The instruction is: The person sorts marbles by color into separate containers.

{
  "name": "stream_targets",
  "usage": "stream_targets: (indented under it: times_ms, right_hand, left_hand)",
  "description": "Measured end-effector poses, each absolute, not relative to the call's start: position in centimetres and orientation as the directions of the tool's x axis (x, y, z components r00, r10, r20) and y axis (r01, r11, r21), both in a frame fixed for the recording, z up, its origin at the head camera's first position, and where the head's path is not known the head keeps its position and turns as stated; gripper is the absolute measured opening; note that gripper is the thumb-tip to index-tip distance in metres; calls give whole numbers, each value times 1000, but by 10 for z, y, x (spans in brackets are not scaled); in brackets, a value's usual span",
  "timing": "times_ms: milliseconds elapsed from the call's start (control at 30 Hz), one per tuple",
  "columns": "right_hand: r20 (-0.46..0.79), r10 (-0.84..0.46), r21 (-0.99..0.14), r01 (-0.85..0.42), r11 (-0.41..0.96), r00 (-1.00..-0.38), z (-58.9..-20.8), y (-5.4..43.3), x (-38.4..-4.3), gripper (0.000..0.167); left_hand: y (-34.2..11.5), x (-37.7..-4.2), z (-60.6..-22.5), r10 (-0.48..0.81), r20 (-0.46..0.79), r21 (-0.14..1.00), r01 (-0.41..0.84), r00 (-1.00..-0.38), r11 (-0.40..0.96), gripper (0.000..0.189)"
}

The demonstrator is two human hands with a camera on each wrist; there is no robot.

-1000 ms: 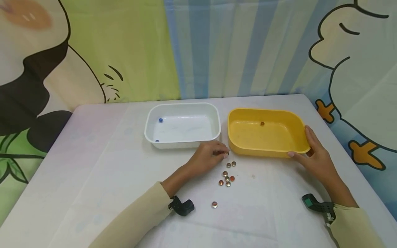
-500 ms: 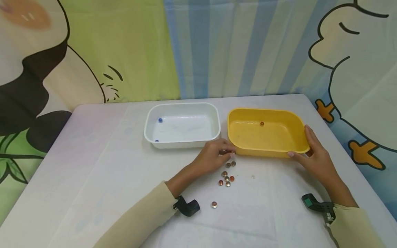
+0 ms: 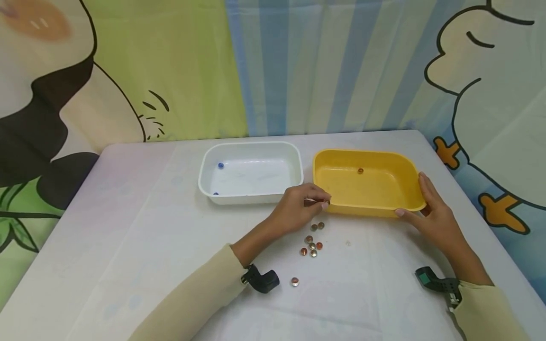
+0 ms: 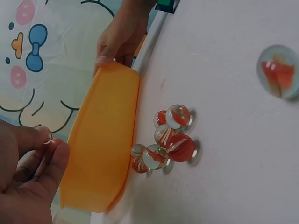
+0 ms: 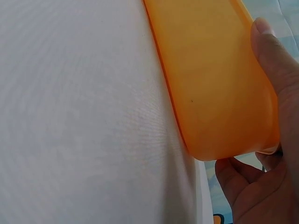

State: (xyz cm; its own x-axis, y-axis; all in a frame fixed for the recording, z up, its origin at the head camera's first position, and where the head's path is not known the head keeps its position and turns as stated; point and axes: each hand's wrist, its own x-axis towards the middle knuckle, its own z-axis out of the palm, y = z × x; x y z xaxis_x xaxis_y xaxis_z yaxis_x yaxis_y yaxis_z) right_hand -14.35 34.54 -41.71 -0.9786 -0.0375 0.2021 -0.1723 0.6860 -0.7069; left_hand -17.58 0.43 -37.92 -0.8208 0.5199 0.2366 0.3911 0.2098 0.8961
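My left hand [image 3: 298,208] pinches a small clear glass marble [image 4: 49,136] between thumb and fingertips, right at the near left rim of the yellow tub [image 3: 375,192]. The marble is mostly covered by the fingers. At the tub's right front corner, my right hand [image 3: 435,222] grips the rim, thumb on the near side and fingers round the end. One amber-looking marble [image 3: 360,171] lies inside the tub. On the white cloth below the left hand sits a loose cluster of clear marbles with red-orange swirls [image 4: 181,148].
To the left stands a white tub [image 3: 251,200] with a blue marble [image 3: 220,166] and another at its near wall. A single marble [image 3: 295,282] lies apart, nearer the front. A printed curtain [image 3: 277,66] hangs behind the table [image 3: 128,227].
The left hand has moved right and slightly away from me, from between the tubs to the yellow tub's rim, still pinching the marble. The right hand and both tubs stay put.
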Motion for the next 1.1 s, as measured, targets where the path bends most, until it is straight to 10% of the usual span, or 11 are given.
stream_targets:
  times_ms: [1100]
  right_hand:
    - [187, -36, -708, -160, 687, -982, -417, 345, -142, 99]
  left_hand:
    - [20, -228, -365, 445, 79, 894, 262, -892, 365, 22]
